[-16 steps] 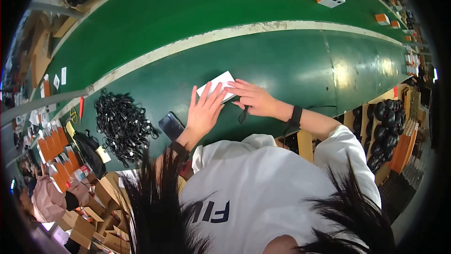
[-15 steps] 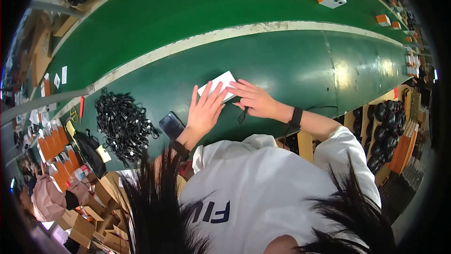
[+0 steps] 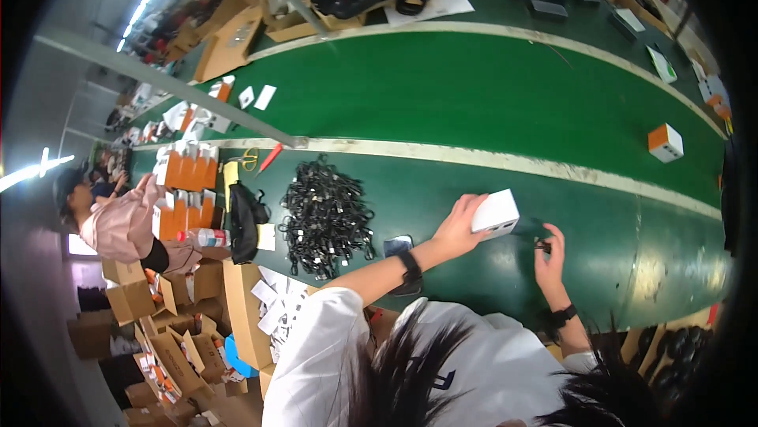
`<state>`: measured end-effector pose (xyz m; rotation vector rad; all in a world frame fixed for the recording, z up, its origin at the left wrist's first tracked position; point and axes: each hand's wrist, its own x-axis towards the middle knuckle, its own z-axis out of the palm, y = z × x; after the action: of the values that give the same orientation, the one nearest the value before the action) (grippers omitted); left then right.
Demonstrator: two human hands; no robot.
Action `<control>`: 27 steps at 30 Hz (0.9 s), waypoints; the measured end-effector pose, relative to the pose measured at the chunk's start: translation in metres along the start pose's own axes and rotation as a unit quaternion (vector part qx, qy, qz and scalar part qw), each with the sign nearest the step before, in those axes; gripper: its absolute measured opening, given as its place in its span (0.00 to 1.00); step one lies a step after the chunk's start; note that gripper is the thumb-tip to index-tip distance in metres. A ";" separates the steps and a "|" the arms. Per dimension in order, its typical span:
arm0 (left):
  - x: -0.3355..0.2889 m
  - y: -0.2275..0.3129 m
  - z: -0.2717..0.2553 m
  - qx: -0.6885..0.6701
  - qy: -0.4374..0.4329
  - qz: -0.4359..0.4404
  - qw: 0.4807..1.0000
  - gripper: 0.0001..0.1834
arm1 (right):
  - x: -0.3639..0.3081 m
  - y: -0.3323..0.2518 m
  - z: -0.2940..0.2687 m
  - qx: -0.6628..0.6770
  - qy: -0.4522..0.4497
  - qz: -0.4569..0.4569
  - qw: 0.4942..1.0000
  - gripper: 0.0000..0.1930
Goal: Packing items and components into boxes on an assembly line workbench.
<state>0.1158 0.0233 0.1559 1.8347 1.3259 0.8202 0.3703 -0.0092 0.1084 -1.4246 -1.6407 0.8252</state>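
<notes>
White box: small white rectangular cardboard box (image 3: 496, 212) with dark marks on its near side, right of my landmark, the big tangled pile of black cables (image 3: 325, 218). Can't tell if it's touching the table.
Left hand: the left hand (image 3: 459, 230) is wrapped around the box's left end, so yeah, proper grip.
Right hand: the right hand (image 3: 550, 263) has its fingers curled on a small black coiled bundle (image 3: 542, 245), probably a cable, farther right of the pile than the box and apart from it.
Progress: box is in hand and looks shut on the sides I can see; the bundle is outside it. Whether anything's inside, no clue. Loads of loose cables left in the pile, so I'd call it far from finished.
One on the belt: an orange-and-white box (image 3: 666, 144) sits on the bright green strip, way off to the pile's upper right. Contents hidden.
Box rows: orange-and-white upright boxes (image 3: 189, 168) stand left of the pile; can't see what's in them.
Paper carton: open brown cardboard carton (image 3: 241, 309), just below the pile, stuffed with white paper pieces.
Carton heap: more open brown cartons (image 3: 130, 297) at the pile's lower left, some with orange-and-white bits inside.
</notes>
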 end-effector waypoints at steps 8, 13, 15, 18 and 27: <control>0.178 -0.008 -0.014 0.045 0.054 0.115 0.991 0.37 | -0.012 0.053 0.010 -0.245 0.005 -0.093 0.965 0.11; 0.298 -0.004 0.027 0.026 0.017 0.167 0.986 0.35 | 0.001 0.049 0.007 -0.174 0.017 -0.062 0.983 0.10; 0.330 -0.002 0.052 0.016 -0.007 0.159 0.987 0.34 | 0.008 0.047 0.005 -0.210 -0.011 -0.043 0.977 0.08; 0.369 0.002 0.097 -0.023 -0.033 0.158 0.987 0.35 | 0.011 0.045 -0.003 -0.205 0.000 -0.020 0.979 0.07; 0.404 -0.006 0.172 -0.029 -0.008 0.233 0.972 0.31 | 0.000 0.041 -0.002 -0.216 -0.047 -0.019 0.975 0.07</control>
<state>0.3632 0.3806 0.0915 2.1332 0.8541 1.0683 0.3916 -0.0029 0.0740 -1.6585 -1.9998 0.5360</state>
